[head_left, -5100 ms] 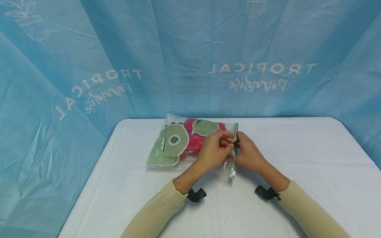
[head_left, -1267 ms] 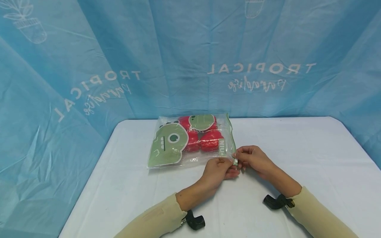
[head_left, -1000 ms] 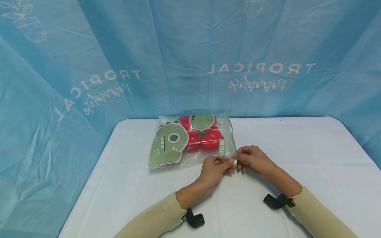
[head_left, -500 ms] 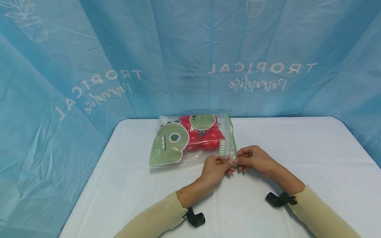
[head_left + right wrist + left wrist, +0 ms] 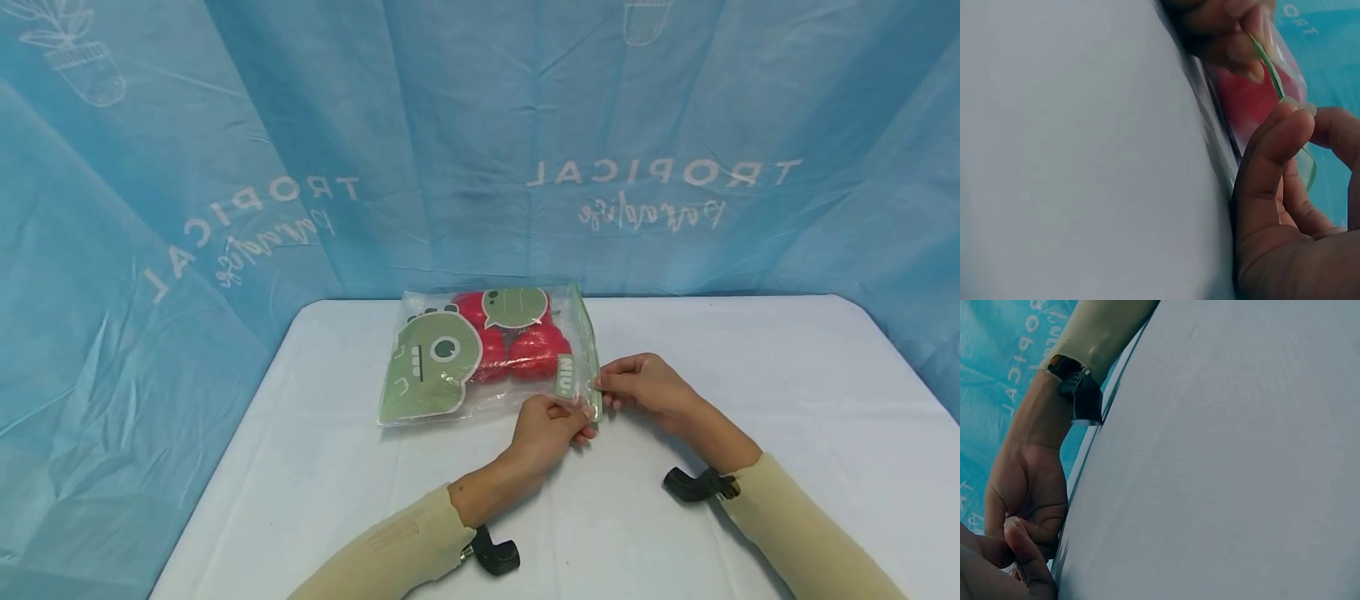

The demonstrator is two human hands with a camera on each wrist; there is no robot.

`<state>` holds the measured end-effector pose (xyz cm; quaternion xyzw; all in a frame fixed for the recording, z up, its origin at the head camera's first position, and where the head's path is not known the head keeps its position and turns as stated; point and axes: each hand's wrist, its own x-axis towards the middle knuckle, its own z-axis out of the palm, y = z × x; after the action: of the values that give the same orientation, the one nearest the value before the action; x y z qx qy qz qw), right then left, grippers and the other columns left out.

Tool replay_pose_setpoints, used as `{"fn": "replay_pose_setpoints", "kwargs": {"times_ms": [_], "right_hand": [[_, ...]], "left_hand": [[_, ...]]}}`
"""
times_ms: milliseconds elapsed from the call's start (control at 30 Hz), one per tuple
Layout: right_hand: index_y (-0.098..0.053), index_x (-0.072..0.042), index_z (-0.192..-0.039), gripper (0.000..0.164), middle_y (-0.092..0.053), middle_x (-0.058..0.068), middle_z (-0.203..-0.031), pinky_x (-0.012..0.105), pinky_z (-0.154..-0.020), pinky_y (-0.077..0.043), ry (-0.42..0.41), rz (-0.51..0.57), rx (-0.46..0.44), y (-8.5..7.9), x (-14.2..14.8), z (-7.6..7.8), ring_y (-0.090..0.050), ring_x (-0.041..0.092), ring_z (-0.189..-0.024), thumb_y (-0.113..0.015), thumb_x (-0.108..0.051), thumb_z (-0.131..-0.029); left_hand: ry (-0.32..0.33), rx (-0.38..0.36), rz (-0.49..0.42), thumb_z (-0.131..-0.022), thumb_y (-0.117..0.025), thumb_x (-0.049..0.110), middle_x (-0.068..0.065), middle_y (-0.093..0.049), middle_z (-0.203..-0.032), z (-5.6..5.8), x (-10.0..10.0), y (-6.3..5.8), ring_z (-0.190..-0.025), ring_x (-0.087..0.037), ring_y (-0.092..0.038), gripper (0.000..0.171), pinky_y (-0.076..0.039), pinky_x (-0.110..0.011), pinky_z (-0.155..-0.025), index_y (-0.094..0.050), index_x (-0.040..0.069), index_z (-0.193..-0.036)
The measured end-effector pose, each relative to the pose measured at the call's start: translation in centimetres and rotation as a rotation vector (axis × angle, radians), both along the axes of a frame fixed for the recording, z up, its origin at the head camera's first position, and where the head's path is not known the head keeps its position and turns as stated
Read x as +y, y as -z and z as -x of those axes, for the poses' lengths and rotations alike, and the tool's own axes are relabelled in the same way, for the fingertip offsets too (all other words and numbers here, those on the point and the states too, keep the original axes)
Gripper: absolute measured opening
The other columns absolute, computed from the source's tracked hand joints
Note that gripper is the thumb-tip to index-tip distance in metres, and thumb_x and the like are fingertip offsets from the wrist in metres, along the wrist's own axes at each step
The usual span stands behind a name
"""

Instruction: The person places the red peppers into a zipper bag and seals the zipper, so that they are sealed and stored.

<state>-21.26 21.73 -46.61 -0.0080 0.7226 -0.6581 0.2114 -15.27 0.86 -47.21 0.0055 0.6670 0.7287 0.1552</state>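
A clear zip bag (image 5: 491, 354) printed with green cartoon dinosaurs lies flat near the back of the table. Several glossy red rounded things (image 5: 538, 352) show through the plastic; their kind is not plain. My left hand (image 5: 546, 433) pinches the near right corner of the bag between thumb and fingers. Just beyond it, my right hand (image 5: 647, 387) pinches the green zip edge between thumb and index finger. In the right wrist view, the green strip (image 5: 1266, 62) runs from the left fingers to my right fingertips (image 5: 1294, 128). The left wrist view shows both hands close together, with the bag mostly hidden.
A white cloth covers the table (image 5: 787, 375). Blue printed curtain (image 5: 480, 150) hangs behind it and along the sides. A black wrist camera mount (image 5: 495, 552) sticks out from the left sleeve, and another mount (image 5: 697, 485) from the right.
Both hands have come from the middle of the zip edge to its near corner. In the last half second, my right hand has slid a little away from the left, along the edge.
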Motion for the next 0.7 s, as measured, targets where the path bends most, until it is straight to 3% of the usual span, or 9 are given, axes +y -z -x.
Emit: {"fn": "replay_pose_setpoints", "kwargs": {"times_ms": [367,700], "right_hand": [[-0.065,0.013,-0.123,0.043,-0.072,0.001,-0.083,0.022,-0.067,-0.056,0.063,-0.017,-0.035,-0.5,-0.4,3.0,-0.064,0.007,-0.072,-0.078,-0.018,-0.096],[-0.062,0.013,-0.129,0.047,-0.072,0.001,-0.090,0.022,-0.069,-0.058,0.131,-0.034,0.024,-0.2,0.1,5.9,-0.064,0.009,-0.076,-0.076,-0.020,-0.099]], "left_hand": [[0.006,-0.021,-0.008,-0.099,-0.073,0.006,-0.003,-0.072,-0.072,0.0,-0.3,0.1,-0.061,-0.007,-0.066,0.011,-0.055,-0.021,-0.059,-0.067,-0.001,-0.104],[0.035,-0.046,-0.002,-0.097,-0.075,0.006,-0.006,-0.074,-0.077,-0.3,-0.4,-0.1,-0.062,-0.008,-0.068,0.013,-0.057,-0.022,-0.061,-0.067,-0.001,-0.105]]}}
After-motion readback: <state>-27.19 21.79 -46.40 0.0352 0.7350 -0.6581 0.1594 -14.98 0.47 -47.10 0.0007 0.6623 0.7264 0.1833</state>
